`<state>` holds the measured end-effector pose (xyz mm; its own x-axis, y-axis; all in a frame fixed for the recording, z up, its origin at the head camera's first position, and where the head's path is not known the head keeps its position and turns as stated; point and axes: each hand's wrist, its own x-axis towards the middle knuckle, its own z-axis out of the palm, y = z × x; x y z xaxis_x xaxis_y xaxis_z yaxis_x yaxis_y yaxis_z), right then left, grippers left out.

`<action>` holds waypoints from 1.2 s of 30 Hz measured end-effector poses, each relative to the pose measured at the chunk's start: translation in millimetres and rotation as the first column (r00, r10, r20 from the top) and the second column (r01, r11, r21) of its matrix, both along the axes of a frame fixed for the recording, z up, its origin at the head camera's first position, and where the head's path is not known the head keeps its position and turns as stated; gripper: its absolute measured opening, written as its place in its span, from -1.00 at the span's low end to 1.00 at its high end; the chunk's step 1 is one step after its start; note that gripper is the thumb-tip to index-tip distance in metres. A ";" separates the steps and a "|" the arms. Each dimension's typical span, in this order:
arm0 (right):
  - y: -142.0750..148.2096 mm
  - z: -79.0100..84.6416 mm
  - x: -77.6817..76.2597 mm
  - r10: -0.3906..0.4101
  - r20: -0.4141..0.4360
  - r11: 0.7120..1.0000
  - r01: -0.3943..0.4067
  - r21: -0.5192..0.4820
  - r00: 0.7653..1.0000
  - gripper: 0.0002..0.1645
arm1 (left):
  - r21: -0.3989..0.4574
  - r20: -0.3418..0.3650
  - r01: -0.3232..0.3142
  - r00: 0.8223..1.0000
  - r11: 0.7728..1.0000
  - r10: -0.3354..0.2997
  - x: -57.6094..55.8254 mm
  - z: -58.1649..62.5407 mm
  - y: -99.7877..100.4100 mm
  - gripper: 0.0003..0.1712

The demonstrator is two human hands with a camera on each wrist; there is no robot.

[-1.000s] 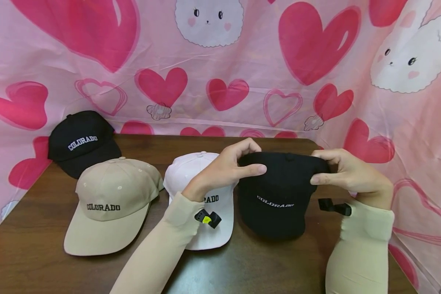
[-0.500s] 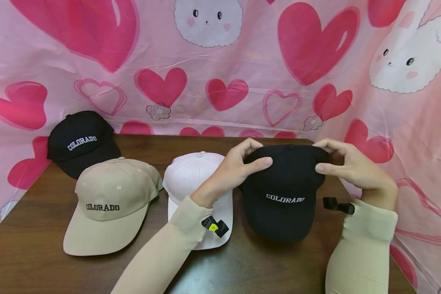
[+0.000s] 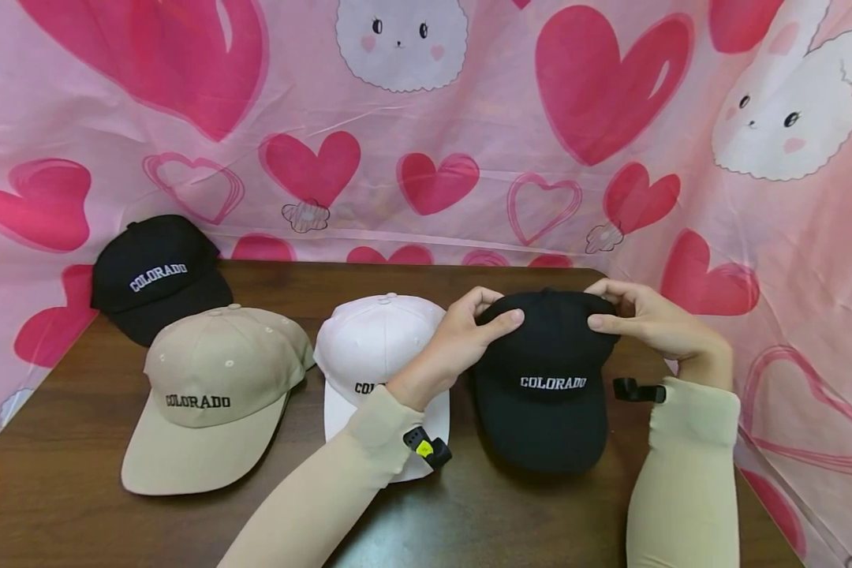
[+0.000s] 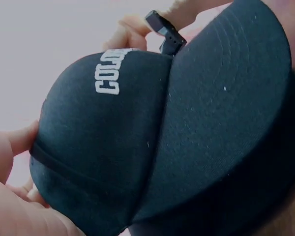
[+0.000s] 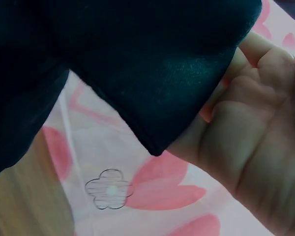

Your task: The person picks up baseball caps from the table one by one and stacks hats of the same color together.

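Note:
A black baseball cap (image 3: 543,426) with white COLORADO lettering faces me at the right of the table, brim toward me. My left hand (image 3: 461,335) grips the left side of its crown, thumb on the front. My right hand (image 3: 649,323) pinches the crown's right side the same way. In the left wrist view the crown (image 4: 98,128) fills the middle, with left fingers at its edge. A dark lower edge of the cap (image 5: 157,123) hangs beside the right palm in the right wrist view. Whether the cap touches the table cannot be made out.
A white cap (image 3: 369,339) stands just left of the held one, partly behind my left forearm. Farther left are a beige cap (image 3: 220,363) and, behind it, another black cap (image 3: 159,272). Pink heart-printed cloth (image 3: 397,189) hangs behind the brown table (image 3: 57,473) and along its sides.
The held black cap has turned from tilted to squarely facing me, its lettering now level. My left hand shifted slightly right. My right hand rose, then came down and left.

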<state>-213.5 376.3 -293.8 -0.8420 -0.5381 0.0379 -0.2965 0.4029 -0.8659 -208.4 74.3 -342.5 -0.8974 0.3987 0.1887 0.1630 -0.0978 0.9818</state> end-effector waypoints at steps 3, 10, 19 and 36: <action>2.2 -7.0 -4.6 -0.031 0.030 0.999 0.030 0.035 0.999 -0.65 | -0.026 0.034 -0.026 0.999 0.999 0.027 0.8 -3.3 2.4 -0.67; 6.4 -20.9 -15.4 -0.038 0.027 0.997 0.036 0.064 0.999 -0.64 | -0.112 0.072 -0.071 0.994 0.991 0.079 1.2 -8.8 5.6 -0.67; 9.8 -32.7 -22.2 -0.074 0.065 0.993 0.068 0.096 0.995 -0.65 | -0.168 0.082 -0.060 0.994 0.984 0.075 2.1 -9.9 6.1 -0.59; 14.7 -49.2 -30.8 -0.166 0.121 0.980 0.151 0.127 0.979 -0.58 | -0.478 -0.294 -0.149 0.956 0.866 0.003 6.4 -6.9 5.5 -0.69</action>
